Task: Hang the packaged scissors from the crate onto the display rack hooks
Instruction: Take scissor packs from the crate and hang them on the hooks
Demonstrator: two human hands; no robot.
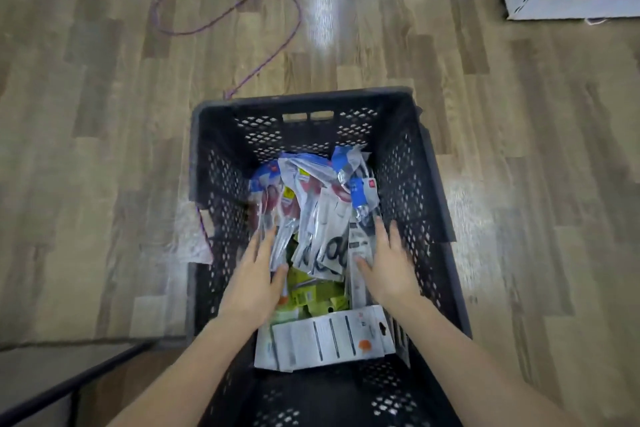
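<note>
Both hands reach into the black crate (408,184) on the wooden floor (104,149): left hand (256,274) and right hand (388,263), fingers straight, flank and touch the heap of packaged scissors (311,204). White card packs (325,340) lie nearer.

Crate (408,163) was black with diamond lattice holes. Scissor packs (311,191) were clear and white with blue tops, red handles showing. Lime-green packets (311,291) lay beneath. White card (325,340) had black stripes, an orange dot. Floor (104,114) was grey-brown woodgrain planks; cord (277,42) was purple.
</note>
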